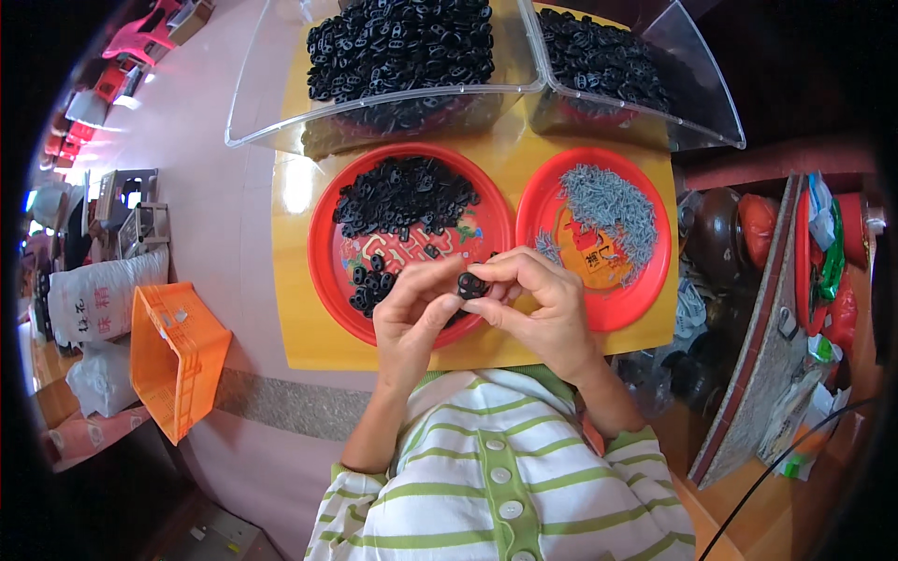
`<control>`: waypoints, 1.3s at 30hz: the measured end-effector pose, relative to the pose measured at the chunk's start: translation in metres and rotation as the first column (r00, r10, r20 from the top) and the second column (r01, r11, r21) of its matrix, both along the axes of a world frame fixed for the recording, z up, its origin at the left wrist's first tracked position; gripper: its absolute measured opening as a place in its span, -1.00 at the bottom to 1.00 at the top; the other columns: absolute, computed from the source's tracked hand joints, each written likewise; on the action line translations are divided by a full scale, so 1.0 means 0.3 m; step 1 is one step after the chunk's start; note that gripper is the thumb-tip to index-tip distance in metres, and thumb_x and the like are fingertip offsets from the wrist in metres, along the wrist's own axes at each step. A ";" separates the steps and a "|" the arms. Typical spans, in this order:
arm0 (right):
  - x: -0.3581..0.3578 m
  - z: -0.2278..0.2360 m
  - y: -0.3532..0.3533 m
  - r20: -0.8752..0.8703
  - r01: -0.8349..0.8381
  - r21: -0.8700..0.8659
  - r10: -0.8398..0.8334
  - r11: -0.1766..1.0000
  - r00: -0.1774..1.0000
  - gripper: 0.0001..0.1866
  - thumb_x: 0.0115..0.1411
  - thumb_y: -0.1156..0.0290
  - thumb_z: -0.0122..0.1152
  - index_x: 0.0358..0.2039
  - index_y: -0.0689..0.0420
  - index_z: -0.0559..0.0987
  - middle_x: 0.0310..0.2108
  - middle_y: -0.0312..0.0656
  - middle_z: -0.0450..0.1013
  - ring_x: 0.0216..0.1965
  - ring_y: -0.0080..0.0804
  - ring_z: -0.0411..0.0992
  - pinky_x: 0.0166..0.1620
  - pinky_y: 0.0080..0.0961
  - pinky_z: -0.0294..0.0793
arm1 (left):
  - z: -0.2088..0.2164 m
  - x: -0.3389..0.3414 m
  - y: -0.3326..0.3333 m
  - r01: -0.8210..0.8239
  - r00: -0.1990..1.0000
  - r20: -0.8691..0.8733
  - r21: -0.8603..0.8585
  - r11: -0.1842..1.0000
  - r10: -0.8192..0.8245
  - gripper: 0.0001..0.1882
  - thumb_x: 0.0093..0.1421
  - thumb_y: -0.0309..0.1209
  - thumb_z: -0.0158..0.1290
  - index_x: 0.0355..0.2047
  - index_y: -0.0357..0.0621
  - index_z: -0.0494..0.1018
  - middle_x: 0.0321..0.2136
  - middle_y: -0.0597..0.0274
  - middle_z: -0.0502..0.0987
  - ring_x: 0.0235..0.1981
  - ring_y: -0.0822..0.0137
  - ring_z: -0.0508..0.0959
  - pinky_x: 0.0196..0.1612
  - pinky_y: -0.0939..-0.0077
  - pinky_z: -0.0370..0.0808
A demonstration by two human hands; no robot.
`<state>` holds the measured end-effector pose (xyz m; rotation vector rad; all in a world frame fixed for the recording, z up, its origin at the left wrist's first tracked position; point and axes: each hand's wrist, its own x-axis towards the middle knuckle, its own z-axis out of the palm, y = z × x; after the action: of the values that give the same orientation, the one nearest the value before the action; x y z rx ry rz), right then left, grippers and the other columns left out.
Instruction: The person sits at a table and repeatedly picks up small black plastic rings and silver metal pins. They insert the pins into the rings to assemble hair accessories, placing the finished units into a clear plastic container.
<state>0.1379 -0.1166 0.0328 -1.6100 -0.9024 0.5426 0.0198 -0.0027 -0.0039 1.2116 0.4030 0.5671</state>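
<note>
Between my fingertips, above the near edge of a red round tray (319,271), is a small black plastic piece (470,286) with holes in it. My left hand (412,304) pinches it from the left, and my right hand (543,304) grips it from the right with thumb and forefinger. A large heap of similar flat black pieces (398,196) lies in the far part of the tray, with a smaller cluster (371,283) at its left near side. Right of it, a second red tray (531,187) holds a pile of small grey screws (613,210).
Two clear plastic bins (393,105) full of black pieces stand at the far side of the yellow table (304,327). On the floor at left are an orange crate (182,360) and a white sack (108,297). A shelf with bags and a dark jar (718,229) is at right.
</note>
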 end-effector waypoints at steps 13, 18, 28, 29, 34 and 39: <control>-0.045 -0.024 -0.087 0.050 -0.131 -0.032 0.133 0.991 0.990 -0.73 -0.02 0.56 0.29 -0.26 0.24 0.49 -0.35 -0.13 0.45 -0.40 -0.40 0.47 -0.36 -0.54 0.47 | -0.029 -0.067 -0.047 0.024 0.995 0.084 0.303 0.953 -0.052 -0.76 -0.08 -0.68 0.19 -0.34 -0.32 0.51 -0.36 0.02 0.54 -0.34 0.28 0.54 -0.29 0.52 0.47; -0.060 -0.055 -0.087 -0.119 -0.143 0.004 0.142 0.990 0.983 -0.73 -0.07 0.58 0.34 -0.31 0.24 0.51 -0.35 -0.15 0.48 -0.35 -0.48 0.47 -0.32 -0.60 0.46 | -0.045 -0.089 -0.068 0.002 0.999 0.043 0.289 0.957 -0.015 -0.77 -0.07 -0.66 0.19 -0.33 -0.30 0.52 -0.37 0.03 0.55 -0.35 0.29 0.54 -0.30 0.53 0.47; 0.308 0.158 0.071 0.399 0.457 0.204 -0.500 0.866 0.769 -0.79 0.00 0.55 0.28 -0.28 0.14 0.57 -0.45 -0.36 0.47 -0.46 -0.70 0.34 -0.42 -0.74 0.33 | -0.010 0.035 0.110 0.010 0.896 -0.296 0.760 0.650 0.332 -0.77 -0.03 -0.53 0.19 -0.30 -0.22 0.50 -0.42 0.13 0.45 -0.44 0.24 0.48 -0.37 0.44 0.43; 0.377 0.167 0.074 0.500 0.477 0.223 -0.520 0.850 0.692 -0.77 0.00 0.55 0.27 -0.26 0.15 0.57 -0.47 -0.37 0.46 -0.50 -0.70 0.29 -0.43 -0.73 0.31 | -0.030 0.035 0.116 0.012 0.888 -0.310 0.754 0.656 0.340 -0.78 -0.04 -0.53 0.19 -0.32 -0.23 0.49 -0.43 0.12 0.43 -0.42 0.21 0.47 -0.35 0.42 0.43; 0.519 0.154 0.073 0.646 0.527 0.130 -0.475 0.840 0.597 -0.64 0.05 0.53 0.25 -0.08 0.15 0.53 -0.33 -0.43 0.46 -0.51 -0.79 0.15 -0.43 -0.83 0.19 | -0.077 0.046 0.119 0.090 0.866 -0.373 0.772 0.629 0.334 -0.79 -0.05 -0.50 0.19 -0.36 -0.25 0.48 -0.43 0.11 0.42 -0.37 0.15 0.45 -0.29 0.36 0.41; 0.244 0.276 -0.057 0.533 0.205 -0.016 -0.165 0.979 0.830 -0.69 0.05 0.52 0.16 -0.14 0.19 0.52 -0.25 -0.26 0.49 -0.46 -0.62 0.33 -0.40 -0.70 0.32 | -0.096 0.073 0.112 0.130 0.858 -0.408 0.760 0.636 0.312 -0.80 -0.04 -0.51 0.18 -0.37 -0.25 0.47 -0.42 0.11 0.42 -0.37 0.15 0.44 -0.29 0.36 0.40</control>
<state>0.2109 -0.1337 0.1155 -1.9334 -1.1192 -0.0234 0.0417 0.0308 -0.0328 2.2258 0.7190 0.5126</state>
